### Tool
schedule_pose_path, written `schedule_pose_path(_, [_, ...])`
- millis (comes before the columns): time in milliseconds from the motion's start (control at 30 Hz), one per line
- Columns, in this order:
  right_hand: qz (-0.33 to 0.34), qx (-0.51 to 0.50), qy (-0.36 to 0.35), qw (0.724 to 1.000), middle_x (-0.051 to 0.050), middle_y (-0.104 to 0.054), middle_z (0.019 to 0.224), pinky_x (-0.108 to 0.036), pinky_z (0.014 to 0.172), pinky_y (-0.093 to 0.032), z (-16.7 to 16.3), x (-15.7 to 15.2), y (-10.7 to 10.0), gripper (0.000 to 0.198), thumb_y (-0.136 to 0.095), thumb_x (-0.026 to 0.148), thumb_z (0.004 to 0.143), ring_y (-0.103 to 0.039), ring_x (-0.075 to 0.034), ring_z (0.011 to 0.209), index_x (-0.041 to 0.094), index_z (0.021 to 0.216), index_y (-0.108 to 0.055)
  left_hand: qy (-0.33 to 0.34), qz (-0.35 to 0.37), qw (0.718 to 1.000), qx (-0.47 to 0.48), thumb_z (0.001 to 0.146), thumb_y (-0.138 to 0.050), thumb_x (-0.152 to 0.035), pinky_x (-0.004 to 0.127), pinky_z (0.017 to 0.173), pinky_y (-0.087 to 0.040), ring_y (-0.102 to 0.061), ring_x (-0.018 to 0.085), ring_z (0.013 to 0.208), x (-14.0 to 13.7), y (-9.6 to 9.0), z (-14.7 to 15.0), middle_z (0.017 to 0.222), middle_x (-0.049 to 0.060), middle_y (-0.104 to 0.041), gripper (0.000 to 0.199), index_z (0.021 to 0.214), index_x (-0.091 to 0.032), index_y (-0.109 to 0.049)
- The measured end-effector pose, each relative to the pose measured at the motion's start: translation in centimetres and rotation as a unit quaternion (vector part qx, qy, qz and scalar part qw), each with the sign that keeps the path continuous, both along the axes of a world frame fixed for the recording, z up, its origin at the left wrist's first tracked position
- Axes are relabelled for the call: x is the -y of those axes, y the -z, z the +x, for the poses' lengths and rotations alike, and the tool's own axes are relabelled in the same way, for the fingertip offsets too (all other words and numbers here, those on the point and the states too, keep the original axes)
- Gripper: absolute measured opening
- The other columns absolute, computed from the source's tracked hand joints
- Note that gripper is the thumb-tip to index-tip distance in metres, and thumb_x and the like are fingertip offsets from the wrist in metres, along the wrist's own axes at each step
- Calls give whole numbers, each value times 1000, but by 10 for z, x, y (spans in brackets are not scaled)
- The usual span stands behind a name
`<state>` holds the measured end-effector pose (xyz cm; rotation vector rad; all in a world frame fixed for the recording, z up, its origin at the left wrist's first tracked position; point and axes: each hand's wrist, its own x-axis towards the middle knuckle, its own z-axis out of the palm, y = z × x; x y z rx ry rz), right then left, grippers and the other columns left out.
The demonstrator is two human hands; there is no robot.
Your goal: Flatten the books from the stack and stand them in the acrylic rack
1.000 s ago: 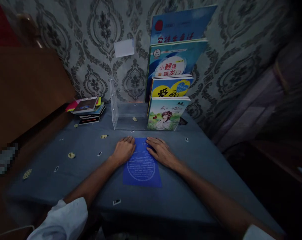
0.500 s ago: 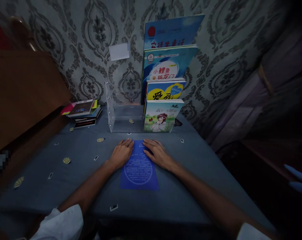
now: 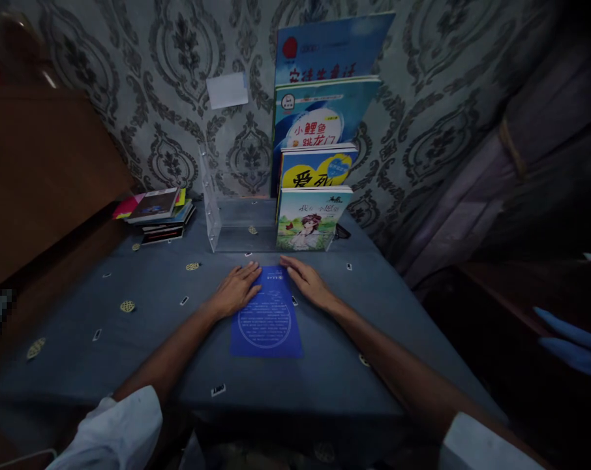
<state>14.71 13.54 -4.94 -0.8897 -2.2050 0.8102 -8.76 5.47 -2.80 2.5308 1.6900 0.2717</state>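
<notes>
A thin blue booklet [image 3: 267,320] with a white circle of print lies flat on the grey tablecloth [image 3: 129,339] in front of me. My left hand [image 3: 235,288] rests palm down on its far left corner. My right hand [image 3: 306,281] lies at its far right edge, fingers spread and flat. Neither hand grips anything. Just beyond my fingers stands a clear acrylic book rack [image 3: 217,222]; its right side holds several upright picture books, the front one [image 3: 311,219] showing a girl in a meadow. The rack's left half has no books in it.
A low stack of books [image 3: 157,214] lies at the table's far left. A brown wooden panel [image 3: 36,176] rises on the left, patterned wallpaper behind. At the right edge, blue-gloved fingers [image 3: 569,343] of another person reach in.
My right hand has slid from on top of the booklet to its right edge. The view has shifted slightly, and the blue-gloved fingers have come further into view on the right.
</notes>
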Motion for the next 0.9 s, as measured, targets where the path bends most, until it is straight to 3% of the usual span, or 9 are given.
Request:
schedule_pose_path(167, [-6,-7,-1,1000,-12,-65,135,-45,110,-45,-1,1,-1,49,-34,36,101,-61,-23,125,18,145,-48,49,-37,998,5,104,-32,-29,46,123,-22,-24,21,151,-5,-3,0,161,11,-31,50,153,-16,-34])
schedule_pose_path(367, [-7,-12,-4,1000,-11,-67,133,-45,109,-46,-1,1,-3,49,-32,41,103,-62,-22,125,20,144,-50,105,-63,992,-4,97,-36,-17,44,124,-18,-21,19,152,-14,-9,6,163,10,-28,58,154,-16,-32])
schedule_pose_path(600, [13,9,0,1000,-10,-66,135,-44,109,-47,-2,0,-3,49,-31,43,103,-60,-23,126,21,139,-56,147,-77,985,-37,104,-32,-49,45,124,-12,-13,20,154,-21,-11,13,165,9,-21,61,157,-21,-23])
schedule_pose_path(900, [27,40,1,999,-8,-64,137,-44,109,-47,-1,6,-9,48,-32,40,103,-59,-23,127,21,139,-56,217,-86,972,-32,103,-36,-54,46,125,-6,-11,21,154,-10,-14,21,164,9,-22,66,158,-22,-21])
